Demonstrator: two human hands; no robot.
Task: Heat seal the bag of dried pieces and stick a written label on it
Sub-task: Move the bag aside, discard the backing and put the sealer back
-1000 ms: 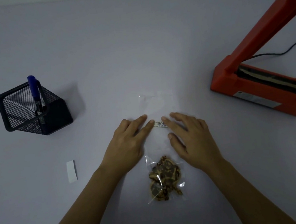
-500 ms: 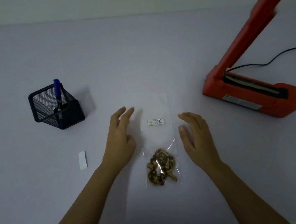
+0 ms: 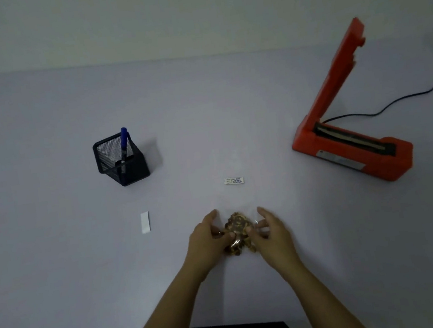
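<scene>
Both hands pulled back from label (image 3: 233, 181), fingers (image 3: 249, 230) pinching bag (image 3: 237, 227) between them

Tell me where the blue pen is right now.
In the head view, the blue pen stands in the black mesh holder on the table's left, beyond the white paper strip.

On the table (image 3: 44, 159) the bag (image 3: 235, 202) lies near the front middle, its label (image 3: 234, 180) on the far part and the dried pieces (image 3: 238, 234) at the near end, between the left hand (image 3: 206, 241) and right hand (image 3: 272, 232). Far left stands a mesh holder (image 3: 121, 162) with a pen (image 3: 124, 145) in it; a paper strip (image 3: 145, 222), perhaps label backing, lies before it. The sealer (image 3: 350, 146) sits at right, its cord (image 3: 394, 103) behind
</scene>
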